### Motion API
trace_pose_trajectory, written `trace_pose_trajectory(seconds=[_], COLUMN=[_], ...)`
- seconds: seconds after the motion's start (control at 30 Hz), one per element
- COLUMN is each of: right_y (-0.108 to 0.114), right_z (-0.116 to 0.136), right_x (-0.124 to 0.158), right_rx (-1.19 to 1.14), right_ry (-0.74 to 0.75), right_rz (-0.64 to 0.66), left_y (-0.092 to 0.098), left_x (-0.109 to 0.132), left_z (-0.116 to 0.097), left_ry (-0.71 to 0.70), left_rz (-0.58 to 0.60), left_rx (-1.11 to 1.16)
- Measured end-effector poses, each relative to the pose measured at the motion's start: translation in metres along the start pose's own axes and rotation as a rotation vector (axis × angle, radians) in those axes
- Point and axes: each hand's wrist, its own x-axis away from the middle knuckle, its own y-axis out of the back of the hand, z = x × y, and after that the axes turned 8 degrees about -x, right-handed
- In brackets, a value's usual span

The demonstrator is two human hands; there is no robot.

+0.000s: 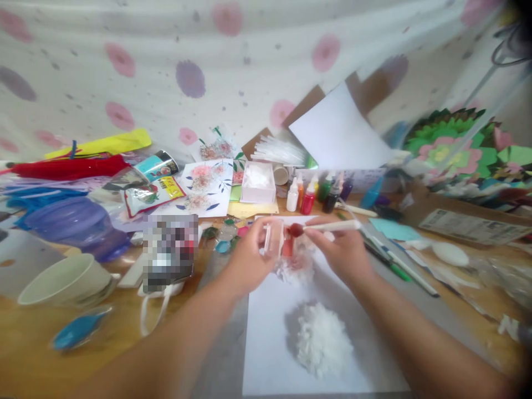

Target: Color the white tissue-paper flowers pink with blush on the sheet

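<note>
My left hand (251, 257) is closed around a small clear container with a red patch (287, 246), tilted over the paper. In my right hand (338, 249) is a brush (332, 225) with a pale handle and dark red bristles, whose tip sits at or just above the container's edge. Whether the bristles touch the red is too blurred to tell. Just under my hands lies a white ruffled heap (302, 271) with a faint reddish tint. Nearer to me, a second white ruffled heap (324, 341) rests on a white sheet of paper (266, 354).
Behind my hands stand several paint bottles (308, 198) and a white box (258, 183). A pale cup (68, 282), a purple bowl (78, 230) and a blue spoon-like item (78, 330) occupy the left. Pens (409, 271) and a cardboard box (469, 219) lie right.
</note>
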Motion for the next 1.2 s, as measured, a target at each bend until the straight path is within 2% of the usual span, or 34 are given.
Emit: trace_pose_trajectory(seconds=[0.1, 0.13, 0.23, 0.27, 0.37, 0.5, 0.63, 0.73, 0.87, 0.97, 1.03, 1.13, 1.2], right_y=[-0.002, -0.002, -0.001, -0.001, -0.001, 0.0, -0.001, -0.001, -0.001, 0.0, 0.001, 0.003, 0.003], right_z=[0.002, 0.003, 0.006, 0.006, 0.009, 0.011, 0.01, 0.007, 0.002, -0.001, -0.001, -0.001, 0.0], right_x=[0.002, 0.002, 0.002, 0.002, 0.002, 0.002, 0.002, 0.001, 0.001, 0.0, 0.0, 0.001, 0.002], right_rx=[0.045, 0.038, -0.008, 0.002, 0.055, 0.044, 0.09, 0.102, 0.287, 0.294, 0.316, 0.198, 0.147], right_ry=[-0.051, -0.062, -0.042, -0.045, -0.075, -0.045, -0.079, -0.074, -0.088, -0.081, -0.077, -0.06, -0.043], right_rz=[0.179, 0.191, 0.054, 0.058, 0.178, 0.098, 0.244, 0.183, 0.224, 0.172, 0.215, 0.31, 0.296], left_y=[-0.001, -0.001, 0.0, 0.0, -0.001, -0.001, 0.0, 0.001, 0.002, 0.002, 0.002, 0.003, 0.003], left_x=[0.002, 0.003, 0.004, 0.004, 0.004, 0.004, 0.002, 0.0, -0.001, -0.002, -0.003, -0.005, -0.005], left_z=[-0.004, -0.006, -0.008, -0.008, -0.007, -0.004, 0.001, 0.003, 0.002, 0.003, 0.004, 0.005, 0.005], left_ry=[-0.007, -0.012, -0.066, -0.082, -0.081, -0.098, -0.075, -0.075, -0.061, -0.03, -0.013, -0.005, -0.023], left_rz=[0.006, 0.0, 0.021, 0.029, 0.02, 0.006, -0.024, -0.049, -0.089, -0.122, -0.139, -0.149, -0.144], left_rx=[-0.072, -0.094, -0.123, -0.131, -0.16, -0.176, -0.183, -0.17, -0.185, -0.185, -0.189, -0.188, -0.176])
